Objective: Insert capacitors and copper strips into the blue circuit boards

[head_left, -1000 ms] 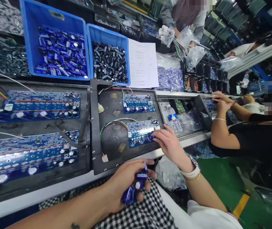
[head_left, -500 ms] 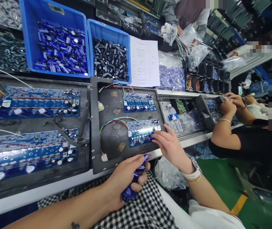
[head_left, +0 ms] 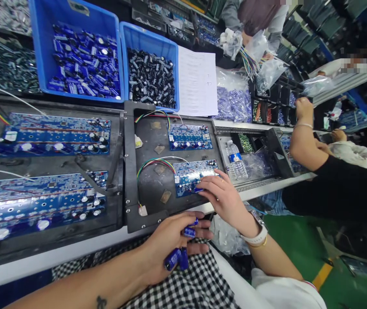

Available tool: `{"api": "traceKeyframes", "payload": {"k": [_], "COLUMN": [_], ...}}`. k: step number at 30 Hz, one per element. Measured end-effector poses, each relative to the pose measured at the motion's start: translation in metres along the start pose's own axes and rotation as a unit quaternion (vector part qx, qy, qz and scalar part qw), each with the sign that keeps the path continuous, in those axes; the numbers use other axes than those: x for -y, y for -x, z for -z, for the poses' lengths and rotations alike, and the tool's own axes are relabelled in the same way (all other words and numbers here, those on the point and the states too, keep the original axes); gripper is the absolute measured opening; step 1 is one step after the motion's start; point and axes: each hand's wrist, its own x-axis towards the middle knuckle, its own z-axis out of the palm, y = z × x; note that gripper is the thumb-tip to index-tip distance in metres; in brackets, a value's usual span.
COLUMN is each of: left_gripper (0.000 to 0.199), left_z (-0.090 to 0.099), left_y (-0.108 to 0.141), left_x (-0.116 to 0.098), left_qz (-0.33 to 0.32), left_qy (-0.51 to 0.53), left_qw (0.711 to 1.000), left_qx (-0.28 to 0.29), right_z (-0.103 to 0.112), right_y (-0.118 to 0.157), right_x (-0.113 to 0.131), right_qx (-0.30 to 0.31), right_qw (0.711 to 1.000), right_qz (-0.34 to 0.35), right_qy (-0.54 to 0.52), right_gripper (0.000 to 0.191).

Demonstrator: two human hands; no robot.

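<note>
My left hand [head_left: 162, 238] is held low in front of the bench with several blue capacitors [head_left: 172, 259] in its palm and between its loosely curled fingers. My right hand [head_left: 225, 201] reaches over the near circuit board [head_left: 186, 171] in the dark tray [head_left: 151, 197]. Its thumb and fingertips pinch a blue capacitor [head_left: 198, 189] against the board's near edge. The fingers cover the board's right part, so I cannot tell whether the leads are in the holes. A second circuit board [head_left: 190, 136] lies behind it in the same tray, with capacitors along its near edge.
At left is another tray with two larger boards [head_left: 54, 131]. Behind the trays stand a blue bin [head_left: 37, 56] of blue capacitors and a blue bin [head_left: 177, 77] of black ones, beside a paper sheet [head_left: 198, 81]. A water bottle [head_left: 235, 161] lies at right, near a co-worker's arm [head_left: 306, 141].
My left fingers have loosened and spread, so the capacitors show more. My right hand has moved slightly left along the board with its capacitor. The co-worker's hand has risen toward the parts boxes.
</note>
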Motion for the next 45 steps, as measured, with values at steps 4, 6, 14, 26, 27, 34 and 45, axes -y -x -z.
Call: {"api": "traceKeyframes", "payload": {"k": [4,6,14,26,27,34,45], "left_gripper": [0.024,0.021,0.014,0.027,0.026,0.021,0.017], "left_z": [0.004,0.007,0.018,0.020,0.021,0.024,0.025], "left_y": [0.004,0.005,0.005,0.012,0.012,0.015,0.032], "left_x": [0.003,0.005,0.005,0.000,0.000,0.001,-0.008], "left_qz": [0.019,0.013,-0.005,0.038,0.034,0.049,0.066], "left_qy": [-0.007,-0.009,0.044,0.044,0.043,0.004,-0.149], "left_qw": [1.000,1.000,0.999,0.997,0.997,0.997,0.983], "left_qx": [-0.001,-0.021,0.003,0.050,0.055,0.053,0.078], "right_z": [-0.011,-0.010,-0.007,0.013,0.013,-0.011,-0.020], "right_y": [-0.004,-0.004,-0.003,0.003,0.003,-0.016,-0.016], "right_x": [-0.010,-0.010,-0.005,0.029,0.034,0.028,0.021], "right_qx": [0.014,0.025,0.064,0.052,0.063,0.018,0.025], "right_qw": [1.000,0.999,0.994,0.996,0.995,1.000,0.997], "right_qz": [0.014,0.018,0.053,0.065,0.063,0.013,0.069], "right_qy": [0.008,0.014,0.069,-0.037,-0.044,0.011,0.029], "right_gripper": [0.018,0.020,0.028,0.032,0.026,0.014,0.026]}}
